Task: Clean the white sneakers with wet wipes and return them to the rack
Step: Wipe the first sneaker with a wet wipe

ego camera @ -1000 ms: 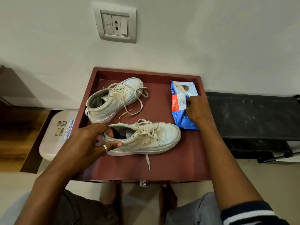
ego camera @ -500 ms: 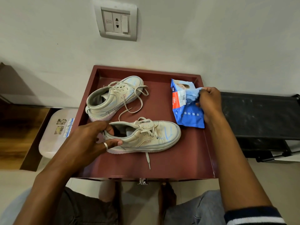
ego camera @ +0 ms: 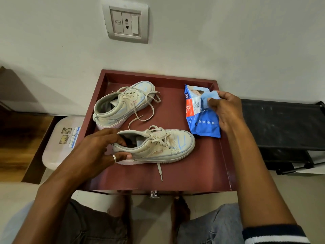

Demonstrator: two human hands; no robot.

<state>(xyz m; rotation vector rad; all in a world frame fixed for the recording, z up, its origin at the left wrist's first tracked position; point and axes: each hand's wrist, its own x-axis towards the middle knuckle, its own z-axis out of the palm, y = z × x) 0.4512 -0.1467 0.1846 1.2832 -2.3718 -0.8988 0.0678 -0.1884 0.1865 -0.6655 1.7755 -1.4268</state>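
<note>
2 hands prepare, wiping unstarted: left hand (ego camera: 98, 150) grips the near sneaker (ego camera: 158, 147), right hand (ego camera: 226, 110) pinches the wipes pack (ego camera: 202, 124) by its flap (ego camera: 210, 97), so next probably means pulling 1 wipe free.

Scuffed matt leather sneakers (ego camera: 154, 146); glossy plastic wipes pack (ego camera: 202, 118); smooth maroon tray (ego camera: 193, 173).

Maroon tray (ego camera: 202, 169), perhaps a drawer, bears two sneakers (ego camera: 123, 104), wipes pack (ego camera: 204, 125)
</note>
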